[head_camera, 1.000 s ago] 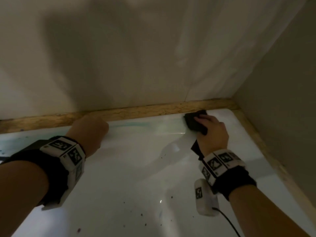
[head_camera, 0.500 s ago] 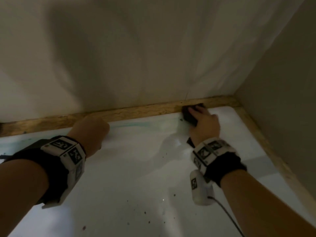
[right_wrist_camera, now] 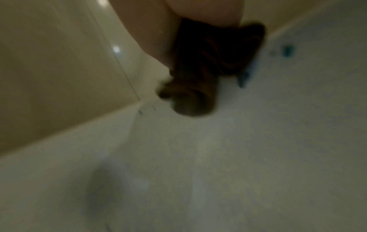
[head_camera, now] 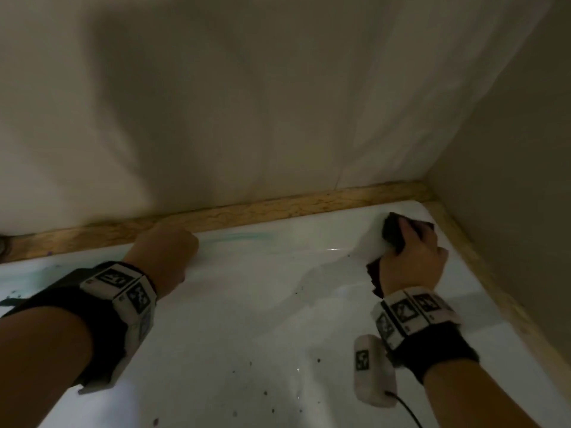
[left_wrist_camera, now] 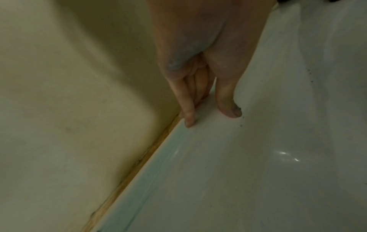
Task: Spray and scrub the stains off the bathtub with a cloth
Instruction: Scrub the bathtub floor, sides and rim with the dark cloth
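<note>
The white bathtub (head_camera: 247,304) fills the lower half of the head view. My right hand (head_camera: 411,261) grips a dark cloth (head_camera: 391,230) and presses it on the tub's far rim close to the right corner. In the blurred right wrist view the cloth (right_wrist_camera: 208,62) is bunched under my palm. My left hand (head_camera: 167,251) rests on the far rim, and the left wrist view shows this hand (left_wrist_camera: 210,118) with straight fingers on the ledge and the thumb on the inner wall. A teal smear (head_camera: 238,237) runs along the rim between my hands. No spray bottle is in view.
A wooden trim strip (head_camera: 278,211) borders the tub along the back wall and the right wall (head_camera: 509,180). Dark specks (head_camera: 265,393) dot the tub's inner surface. Teal spots (right_wrist_camera: 288,50) lie beside the cloth.
My right hand has slid the cloth to the right along the rim, toward the corner. The left hand has stayed on the rim.
</note>
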Demonstrator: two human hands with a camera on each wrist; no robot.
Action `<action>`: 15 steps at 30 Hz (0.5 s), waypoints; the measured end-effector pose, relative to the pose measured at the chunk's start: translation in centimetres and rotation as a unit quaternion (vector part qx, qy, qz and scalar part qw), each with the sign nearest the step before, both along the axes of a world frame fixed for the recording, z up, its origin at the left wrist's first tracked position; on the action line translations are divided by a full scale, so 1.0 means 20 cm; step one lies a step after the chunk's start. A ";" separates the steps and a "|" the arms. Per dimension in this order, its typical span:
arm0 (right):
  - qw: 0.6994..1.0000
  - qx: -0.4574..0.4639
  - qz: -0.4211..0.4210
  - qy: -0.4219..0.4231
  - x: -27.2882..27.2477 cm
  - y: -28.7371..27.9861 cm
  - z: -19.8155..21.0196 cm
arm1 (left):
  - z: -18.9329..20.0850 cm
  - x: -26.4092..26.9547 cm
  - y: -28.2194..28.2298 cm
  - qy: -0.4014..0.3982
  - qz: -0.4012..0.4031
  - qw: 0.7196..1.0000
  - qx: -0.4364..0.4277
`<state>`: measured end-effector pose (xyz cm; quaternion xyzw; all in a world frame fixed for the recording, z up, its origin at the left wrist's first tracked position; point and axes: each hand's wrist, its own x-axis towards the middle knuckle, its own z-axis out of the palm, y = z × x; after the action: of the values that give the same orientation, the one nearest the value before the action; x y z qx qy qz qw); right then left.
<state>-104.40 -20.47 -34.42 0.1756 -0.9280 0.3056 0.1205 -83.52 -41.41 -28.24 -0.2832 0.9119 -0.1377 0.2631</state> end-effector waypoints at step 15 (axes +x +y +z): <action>0.991 -0.007 -0.117 0.064 0.39 0.32 -0.16 | 0.00 0.01 0.01 0.016 -0.023 1.000 -0.005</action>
<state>-96.66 -14.14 -37.63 0.0842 -0.9303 0.2845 0.2157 -83.39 -41.27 -28.27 -0.2661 0.9216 -0.1435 0.2435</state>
